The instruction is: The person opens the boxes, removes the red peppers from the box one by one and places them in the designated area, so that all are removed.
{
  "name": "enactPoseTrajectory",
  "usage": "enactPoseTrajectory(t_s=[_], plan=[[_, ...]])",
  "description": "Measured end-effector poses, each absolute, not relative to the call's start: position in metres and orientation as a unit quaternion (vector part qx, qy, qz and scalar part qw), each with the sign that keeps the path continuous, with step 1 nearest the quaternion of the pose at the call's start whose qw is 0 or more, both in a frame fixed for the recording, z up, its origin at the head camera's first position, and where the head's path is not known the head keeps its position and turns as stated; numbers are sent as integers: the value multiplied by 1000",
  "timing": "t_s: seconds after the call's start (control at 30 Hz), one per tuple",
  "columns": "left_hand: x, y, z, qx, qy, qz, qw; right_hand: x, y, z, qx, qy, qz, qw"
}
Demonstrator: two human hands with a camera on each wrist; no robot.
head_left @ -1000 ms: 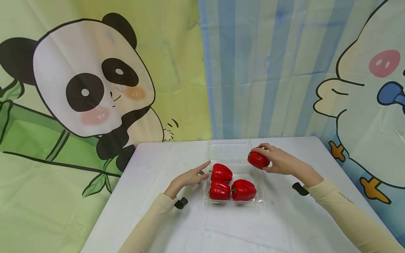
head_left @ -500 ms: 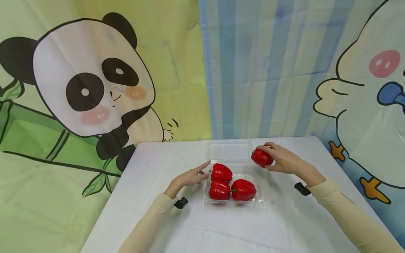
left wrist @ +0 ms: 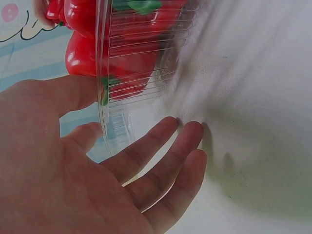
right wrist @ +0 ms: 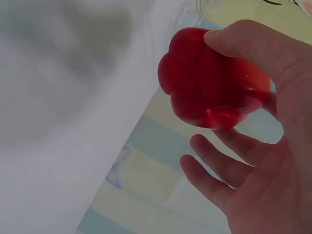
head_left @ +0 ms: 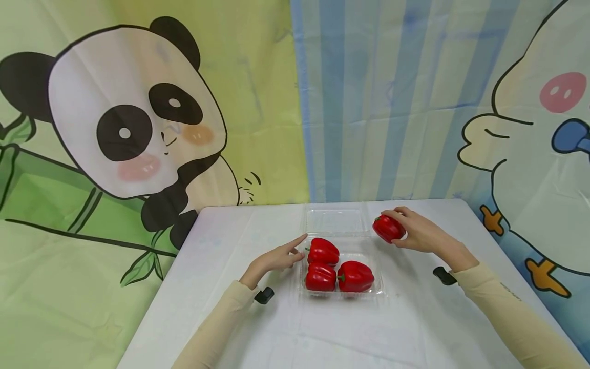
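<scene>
Container (head_left: 378, 281) holds 3 red peppers (head_left: 356, 277); right hand (head_left: 418, 231) fingers grip pepper 4 (head_left: 387, 229), outside. Left hand (head_left: 275, 259) fingers spread at container's left, no grip visible.

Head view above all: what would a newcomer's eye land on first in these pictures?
Probably the big cartoon panda on the backdrop, at the left of the head view. Next, three glossy red peppers in an open clear container on the white table. A fourth pepper stands out in the right hand, right of the container's lid.
</scene>
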State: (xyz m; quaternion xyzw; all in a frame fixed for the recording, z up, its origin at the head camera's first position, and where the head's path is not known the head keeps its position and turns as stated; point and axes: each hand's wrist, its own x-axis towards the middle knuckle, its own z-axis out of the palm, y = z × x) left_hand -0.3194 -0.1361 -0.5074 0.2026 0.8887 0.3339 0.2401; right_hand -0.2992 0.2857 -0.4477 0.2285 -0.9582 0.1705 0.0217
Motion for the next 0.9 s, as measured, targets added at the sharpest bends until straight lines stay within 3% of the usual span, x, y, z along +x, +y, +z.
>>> enactPoseTrajectory(t_s=[0.9], plan=[[-318, -137, -506, 208, 888, 337, 235, -317, 288, -468, 153, -971, 186, -11]])
